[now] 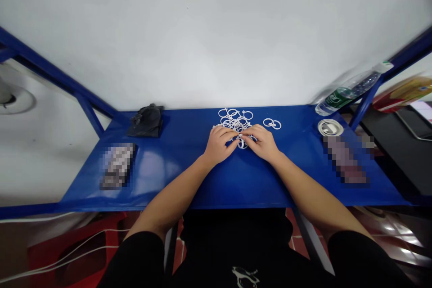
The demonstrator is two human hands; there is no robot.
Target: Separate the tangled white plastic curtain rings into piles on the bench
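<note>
Both of my hands meet at the middle of a blue table [182,144]. With fingertips pinched, my left hand [220,144] and my right hand [260,142] grip one small white ring [242,144] between them. Its loop hangs just below the fingers. Behind and partly under the hands lies a pile of similar white rings [232,119], each with a small knob or eyelet. A linked-looking pair of white rings [272,123] lies apart, to the right of the pile. My fingers hide some of the pile and the exact point of contact.
A crumpled black plastic bag [147,120] and a blurred-out flat item [118,165] lie on the left. At the right are a tilted water bottle [351,90], a white tape roll [330,128] and another blurred-out item [347,159]. Blue frame bars flank the table; a wall stands behind.
</note>
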